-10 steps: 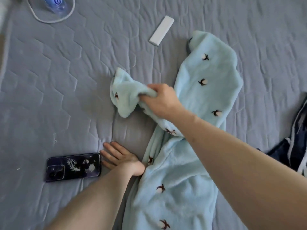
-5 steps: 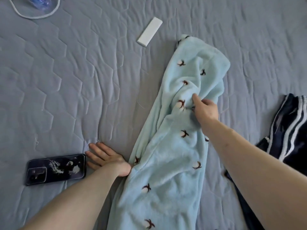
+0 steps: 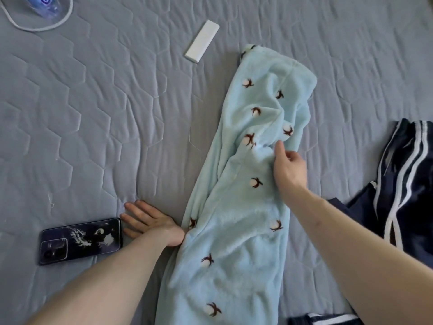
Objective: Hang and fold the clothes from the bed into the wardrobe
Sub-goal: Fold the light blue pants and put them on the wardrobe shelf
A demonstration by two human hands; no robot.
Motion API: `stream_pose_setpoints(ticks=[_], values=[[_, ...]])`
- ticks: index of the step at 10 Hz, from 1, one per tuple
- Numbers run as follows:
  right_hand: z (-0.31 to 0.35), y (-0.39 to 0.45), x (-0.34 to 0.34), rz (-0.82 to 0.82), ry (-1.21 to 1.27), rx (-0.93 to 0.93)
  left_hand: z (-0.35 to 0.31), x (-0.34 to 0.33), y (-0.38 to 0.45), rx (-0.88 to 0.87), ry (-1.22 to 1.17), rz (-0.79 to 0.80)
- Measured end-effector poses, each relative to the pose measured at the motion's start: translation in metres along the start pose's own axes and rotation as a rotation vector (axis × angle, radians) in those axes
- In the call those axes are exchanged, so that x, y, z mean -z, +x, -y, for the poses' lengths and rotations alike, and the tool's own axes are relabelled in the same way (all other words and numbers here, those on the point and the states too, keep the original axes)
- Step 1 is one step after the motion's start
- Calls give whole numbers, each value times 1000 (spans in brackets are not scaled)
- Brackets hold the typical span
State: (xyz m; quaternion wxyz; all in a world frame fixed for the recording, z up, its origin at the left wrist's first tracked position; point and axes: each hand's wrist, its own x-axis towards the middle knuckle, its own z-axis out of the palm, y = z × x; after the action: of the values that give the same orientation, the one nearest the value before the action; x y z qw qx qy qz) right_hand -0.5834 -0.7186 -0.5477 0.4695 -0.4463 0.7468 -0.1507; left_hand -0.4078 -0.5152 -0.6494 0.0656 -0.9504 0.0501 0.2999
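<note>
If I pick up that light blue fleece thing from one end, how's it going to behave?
The light blue fleece garment will probably flop and hang long: it lies rumpled in soft folds near the right hand. Its plush surface likely grips rather than slips. Dragged, it would probably bunch against the quilted bed cover instead of sliding flat.

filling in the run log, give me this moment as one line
left hand flat on bed | right hand loosely curled over light blue fleece garment | garment lengthwise on bed | navy striped garment waiting

pale blue fleece garment with brown-and-white cotton sprigs; navy white-striped garment; grey quilted bedcover.
</note>
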Motion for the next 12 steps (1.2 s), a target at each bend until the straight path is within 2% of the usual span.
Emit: stream_pose_setpoints(ticks=[1, 2, 3, 4, 6, 7, 8, 9, 10, 11, 12], values=[[-25, -15, 4, -16, -121, 124, 2, 0, 0, 21, -1, -38], [-34, -17, 17, -254, 13, 88, 2, -4, 0, -15, 10, -66], [-44, -14, 28, -404, 114, -36, 2, -5, -6, -61, -31, -80], [-58, -21, 28, -195, -197, -32, -3, -1, -4, 7, -20, -53], [-23, -20, 24, -227, -61, 124, -1, -1, -1, 10, 22, -68], [-5, -12, 20, -37, -24, 75, 1, -3, 1, 11, 36, -64], [-3, -13, 23, -45, 4, 183, 1, -3, -1, -13, 10, -65], [-21, -14, 33, -197, -24, 214, 3, 2, -4, -43, -44, -41], [-44, -24, 37, -336, -53, 142, 6, -2, -4, -101, -99, -65], [-55, -57, 20, -334, -99, 508, 15, -4, -2, -151, -47, -73], [-59, -94, -15, -91, -314, 668, 20, 30, -8, -183, 112, 205]])
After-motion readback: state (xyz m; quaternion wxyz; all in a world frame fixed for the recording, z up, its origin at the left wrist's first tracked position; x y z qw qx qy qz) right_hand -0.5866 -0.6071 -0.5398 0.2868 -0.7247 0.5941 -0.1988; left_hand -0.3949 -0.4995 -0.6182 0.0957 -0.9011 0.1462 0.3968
